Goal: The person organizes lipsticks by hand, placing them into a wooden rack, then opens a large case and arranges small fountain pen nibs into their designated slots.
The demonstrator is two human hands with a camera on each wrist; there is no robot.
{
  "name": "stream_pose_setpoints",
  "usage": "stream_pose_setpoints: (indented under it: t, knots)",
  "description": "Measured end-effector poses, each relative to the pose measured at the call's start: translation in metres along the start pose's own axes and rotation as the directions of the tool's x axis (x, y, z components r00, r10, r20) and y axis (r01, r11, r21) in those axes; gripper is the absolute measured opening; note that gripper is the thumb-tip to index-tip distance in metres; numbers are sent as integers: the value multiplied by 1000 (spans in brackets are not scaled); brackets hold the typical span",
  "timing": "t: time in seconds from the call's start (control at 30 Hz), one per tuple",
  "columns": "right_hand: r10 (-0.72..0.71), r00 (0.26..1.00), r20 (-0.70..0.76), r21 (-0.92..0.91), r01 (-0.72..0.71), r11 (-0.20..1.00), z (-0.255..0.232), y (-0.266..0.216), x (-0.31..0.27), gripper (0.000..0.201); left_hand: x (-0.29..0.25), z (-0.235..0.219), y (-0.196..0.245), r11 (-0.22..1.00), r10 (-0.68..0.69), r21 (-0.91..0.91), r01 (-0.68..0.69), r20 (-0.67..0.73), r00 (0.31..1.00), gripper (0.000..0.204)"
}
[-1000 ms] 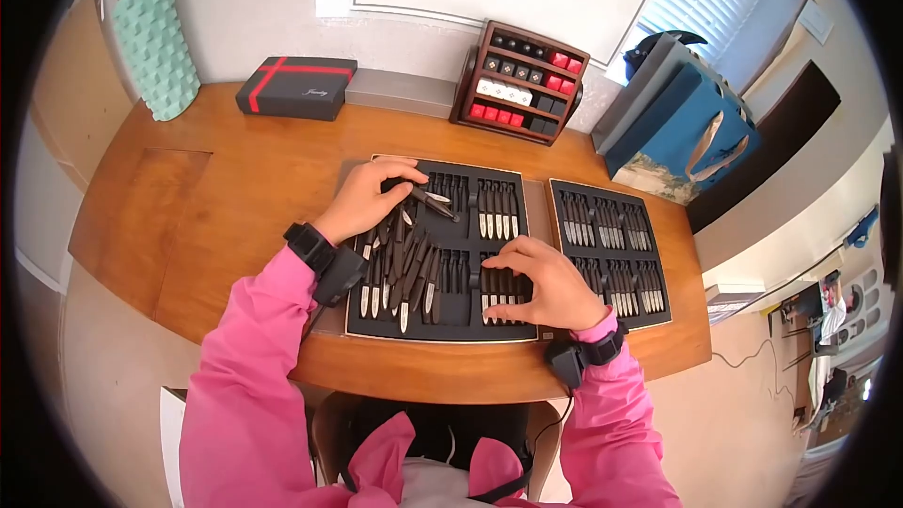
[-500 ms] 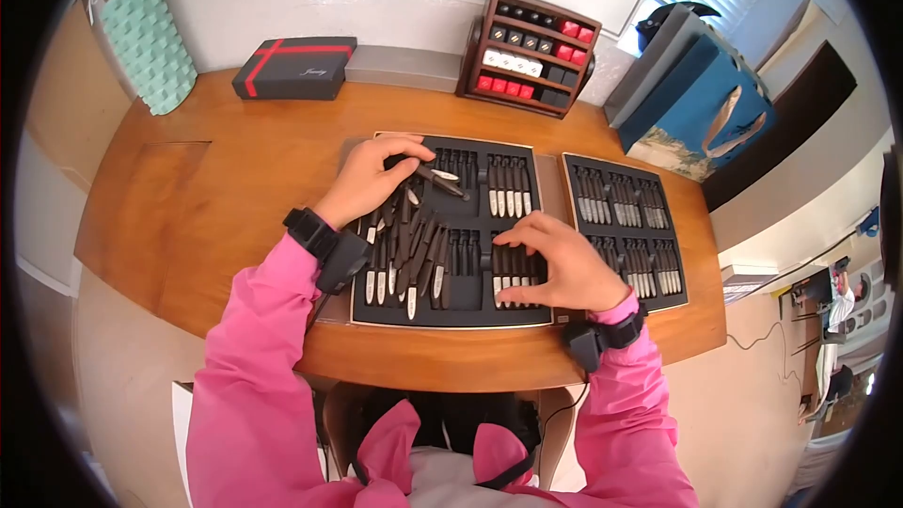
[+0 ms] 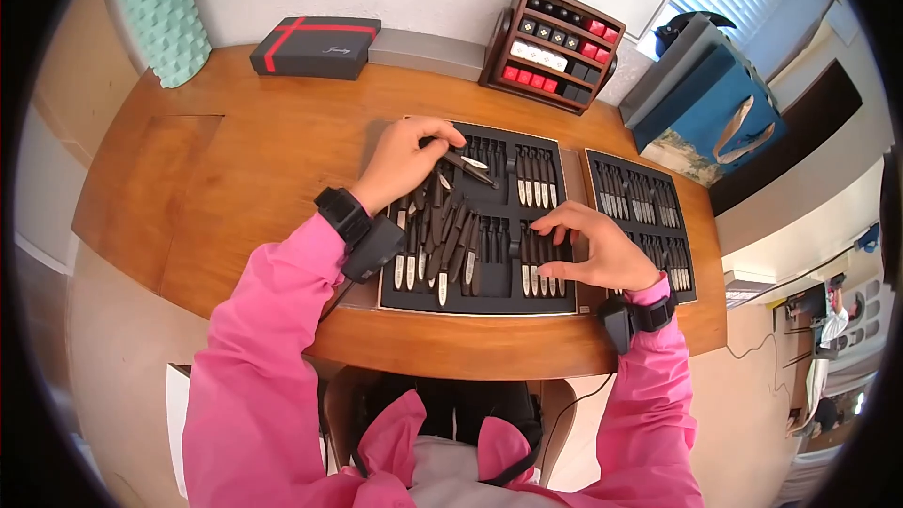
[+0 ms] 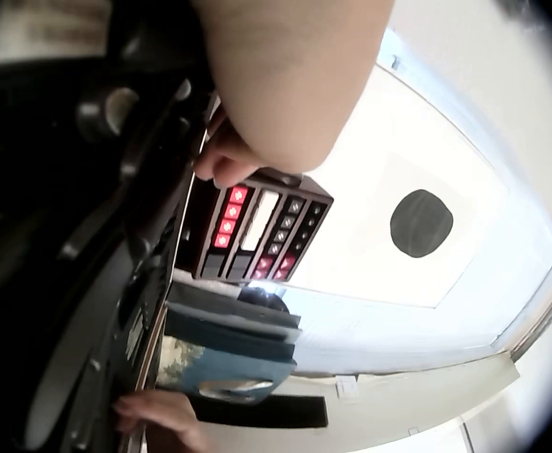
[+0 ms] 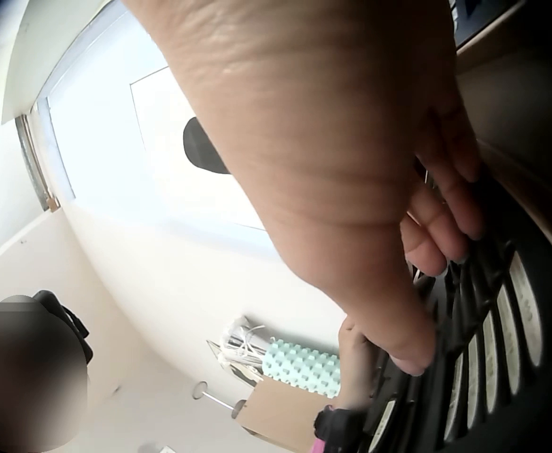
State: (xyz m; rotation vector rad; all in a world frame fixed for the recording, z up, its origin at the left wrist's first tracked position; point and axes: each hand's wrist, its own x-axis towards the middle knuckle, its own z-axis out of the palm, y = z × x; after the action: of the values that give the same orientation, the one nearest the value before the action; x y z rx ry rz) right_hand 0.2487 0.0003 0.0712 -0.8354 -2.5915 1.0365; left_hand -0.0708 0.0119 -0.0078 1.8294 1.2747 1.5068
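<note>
A black slotted tray (image 3: pixel 487 303) holds slim dark sticks with pale silvery ends, some in neat rows, others in a loose pile (image 3: pixel 442 243) on its left side. At the tray's upper left, my left hand (image 3: pixel 403 160) curls its thumb and fingers over a dark stick (image 3: pixel 478 173) at the pile's top; the grip is partly hidden. My right hand (image 3: pixel 607 249) is arched over the lower right row of sticks (image 3: pixel 541 280), thumb apart from the fingers. In the right wrist view, the thumb (image 5: pixel 408 344) lies close over that row (image 5: pixel 502 330).
To the right sits a second tray (image 3: pixel 691 263) filled with similar sticks. Behind are a ribboned dark box (image 3: pixel 315 45), a wooden rack (image 3: pixel 555 49) of red, white and black cubes, and a blue gift bag (image 3: pixel 710 118). A mint bag (image 3: pixel 165 14) stands back left.
The head view has shifted a little, so the trays and table sit higher and farther right. Both hands keep nearly the same places over the tray.
</note>
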Motion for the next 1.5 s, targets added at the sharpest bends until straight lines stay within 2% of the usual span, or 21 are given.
stream_pose_setpoints:
  t: [0.07, 0.1, 0.17, 0.2, 0.23, 0.27, 0.3, 0.37, 0.43, 0.53, 0.63, 0.7, 0.77, 0.87, 0.97, 1.1, 1.17, 1.2, 1.3, 1.37, 1.5]
  knots:
    - [5, 1000, 12, -37, -5, 999, -3, 3, 1, 51, -2, 4, 6, 996, -84, -5, 84, 32, 996, 18]
    - [12, 1000, 27, -61, -10, 998, -4, 4, 1, 51, -2, 6, 5, 996, -83, -11, 83, 30, 996, 18]
    - [15, 1000, 12, -75, -14, 997, -7, -6, 7, 46, 0, 9, 2, 999, 11, 33, -11, -10, 1000, 18]
    - [18, 1000, -18, -115, -20, 993, -11, -7, 13, 42, 0, 11, 2, 1000, 9, 30, -9, -10, 1000, 18]
    - [19, 999, -47, -151, -26, 988, -15, -8, 20, 38, -1, 14, 5, 998, -57, 5, 57, -6, 998, 17]
    - [20, 990, -138, -140, -40, 989, -16, -16, 32, 32, -1, 16, 9, 992, -124, -14, 124, -2, 992, 16]
    - [8, 990, -141, -139, -28, 990, -15, -14, 46, 32, -2, 21, 11, 996, -86, 36, 87, -8, 996, 15]
    - [-128, 968, -217, -325, 52, 944, -6, -3, 74, 29, -3, 25, 20, 989, -143, 41, 143, -5, 990, 16]
    - [-169, 970, -177, -383, 90, 919, 11, 2, 91, 24, -4, 24, 15, 994, -106, 3, 106, 4, 994, 16]
    - [-159, 957, -242, -371, 60, 927, 26, 10, 103, 23, -6, 21, 18, 995, -79, 55, 77, 33, 996, 16]
    - [-106, 951, -289, -332, 4, 943, 25, 12, 103, 21, -6, 22, 18, 996, -62, 67, 60, 24, 998, 16]
    - [13, 960, -280, -105, -44, 994, 17, 9, 95, 18, -6, 22, 16, 996, -80, 31, 79, 14, 997, 17]
    - [8, 951, -310, -87, -37, 996, 8, 12, 83, 16, -5, 24, 16, 995, -95, -13, 95, 4, 995, 17]
    - [-69, 862, -502, 24, 94, 995, 0, 27, 71, 18, -5, 23, 19, 994, -104, -7, 105, 21, 994, 18]
    - [78, 831, -551, 154, 9, 988, -11, 28, 64, 16, -6, 22, 17, 996, -80, 32, 79, 39, 996, 17]
    - [117, 821, -559, 289, 61, 955, -15, 27, 62, 15, -5, 22, 18, 996, -73, 45, 71, 50, 996, 17]
    - [111, 845, -523, 206, -1, 978, -18, 29, 60, 14, -5, 22, 17, 996, -81, 43, 79, 55, 995, 17]
    - [114, 844, -523, 207, -4, 978, -20, 30, 61, 14, -5, 22, 17, 995, -88, 43, 86, 54, 995, 17]
    - [123, 903, -411, 191, -47, 980, -24, 29, 67, 16, -5, 21, 17, 997, -55, 61, 52, 50, 997, 16]
    - [121, 955, -271, -4, -127, 992, -25, 17, 72, 18, -5, 21, 17, 996, -64, 60, 61, 46, 997, 16]
    - [110, 967, -231, -33, -120, 992, -21, 32, 85, 20, -6, 23, 16, 996, -70, 65, 68, 38, 997, 16]
